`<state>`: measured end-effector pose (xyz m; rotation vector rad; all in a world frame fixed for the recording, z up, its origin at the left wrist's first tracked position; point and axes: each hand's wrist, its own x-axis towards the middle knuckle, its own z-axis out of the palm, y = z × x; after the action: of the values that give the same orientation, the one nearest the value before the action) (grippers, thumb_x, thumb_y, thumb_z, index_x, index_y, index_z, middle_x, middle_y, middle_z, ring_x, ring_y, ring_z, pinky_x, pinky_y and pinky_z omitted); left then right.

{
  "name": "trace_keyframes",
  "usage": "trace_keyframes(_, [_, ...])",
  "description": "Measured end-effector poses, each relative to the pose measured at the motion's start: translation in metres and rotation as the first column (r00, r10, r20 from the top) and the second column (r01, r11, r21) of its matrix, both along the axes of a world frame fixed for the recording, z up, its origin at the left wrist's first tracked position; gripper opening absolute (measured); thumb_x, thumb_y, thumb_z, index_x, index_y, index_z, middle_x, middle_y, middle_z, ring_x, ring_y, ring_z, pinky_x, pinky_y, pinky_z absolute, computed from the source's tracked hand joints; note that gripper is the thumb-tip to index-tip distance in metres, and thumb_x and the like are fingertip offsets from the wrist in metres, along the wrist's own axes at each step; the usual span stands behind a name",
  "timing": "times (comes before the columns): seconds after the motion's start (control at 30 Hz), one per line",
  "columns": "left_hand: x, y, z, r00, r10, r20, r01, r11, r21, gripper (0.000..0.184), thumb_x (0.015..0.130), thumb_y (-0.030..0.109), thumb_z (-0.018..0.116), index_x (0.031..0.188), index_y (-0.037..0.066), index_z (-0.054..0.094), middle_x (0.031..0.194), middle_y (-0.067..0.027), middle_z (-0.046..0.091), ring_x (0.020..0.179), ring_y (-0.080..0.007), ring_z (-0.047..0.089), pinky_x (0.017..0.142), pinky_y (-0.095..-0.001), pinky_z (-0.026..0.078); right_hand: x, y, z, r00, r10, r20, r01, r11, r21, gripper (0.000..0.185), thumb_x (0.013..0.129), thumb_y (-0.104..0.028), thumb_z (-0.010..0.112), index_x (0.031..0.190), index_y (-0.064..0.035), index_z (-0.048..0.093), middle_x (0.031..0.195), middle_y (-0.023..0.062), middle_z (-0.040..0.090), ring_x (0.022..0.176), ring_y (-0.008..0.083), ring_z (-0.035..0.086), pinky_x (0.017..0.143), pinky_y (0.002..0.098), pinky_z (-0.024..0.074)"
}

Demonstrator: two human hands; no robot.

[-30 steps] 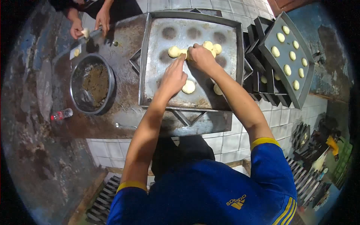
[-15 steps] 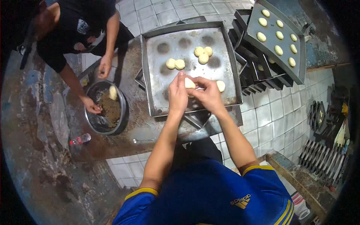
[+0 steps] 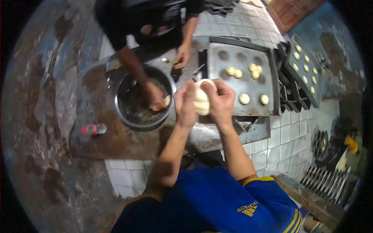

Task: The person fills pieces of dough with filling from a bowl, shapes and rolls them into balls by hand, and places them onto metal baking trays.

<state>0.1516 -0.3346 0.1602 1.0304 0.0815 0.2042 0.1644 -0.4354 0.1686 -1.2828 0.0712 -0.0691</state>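
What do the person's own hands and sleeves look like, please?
The left hand and right hand are ungloved, and no watch or bracelet shows. The shirt is blue and short-sleeved; its right sleeve ends in a yellow band, with yellow stripes on that shoulder. The left cuff looks dark, too shadowed to make out.

Cannot count the pieces of dough [image 3: 201, 101] between the left hand [image 3: 185, 104] and right hand [image 3: 222, 99], partly covered by both. Cannot make out the left hand's fingertips, smeared by blur. Cannot see the face of the co-worker [image 3: 155, 27], cut off at the top edge, or read the blurred shirt print. Cannot tell the grip of the blurred co-worker's hand [image 3: 155, 98] inside the bowl [image 3: 129, 122], or see the contents beneath. Cannot read the label on the small bottle [image 3: 94, 129]. Cannot sort out the dim clutter at far right.
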Motion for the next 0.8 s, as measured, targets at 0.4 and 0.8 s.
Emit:
trace_keyframes(0.4, [-0.139, 0.2, -0.099, 0.996, 0.018, -0.083, 0.001, 0.975, 0.224, 0.043, 0.076, 0.018, 0.09, 0.112, 0.003, 0.072, 0.106, -0.0113, 0.076, 0.094, -0.0243, 0.073, 0.088, -0.0361, 0.057, -0.013, 0.176, 0.016, 0.439, 0.755, -0.487, -0.797, 0.077, -0.599, 0.045, 0.104, -0.032, 0.067, 0.137, -0.0017, 0.067, 0.11, 0.0218, 0.064, 0.106, 0.0323, 0.065, 0.094, 0.0393, 0.0499])
trace_keyframes(0.8, [-0.264, 0.318, -0.156, 0.69, 0.53, -0.494, -0.084, 0.736, 0.672, 0.031, 0.085, 0.007, 0.083, 0.112, -0.001, 0.069, 0.107, -0.0125, 0.077, 0.099, -0.0224, 0.074, 0.088, -0.0364, 0.058, 0.05, 0.303, -0.299, -0.174, 0.896, -0.409, 0.171, -0.381, -0.909, 0.038, 0.105, -0.019, 0.046, 0.134, -0.0214, 0.07, 0.124, 0.0024, 0.068, 0.118, 0.0215, 0.059, 0.108, 0.0375, 0.0453])
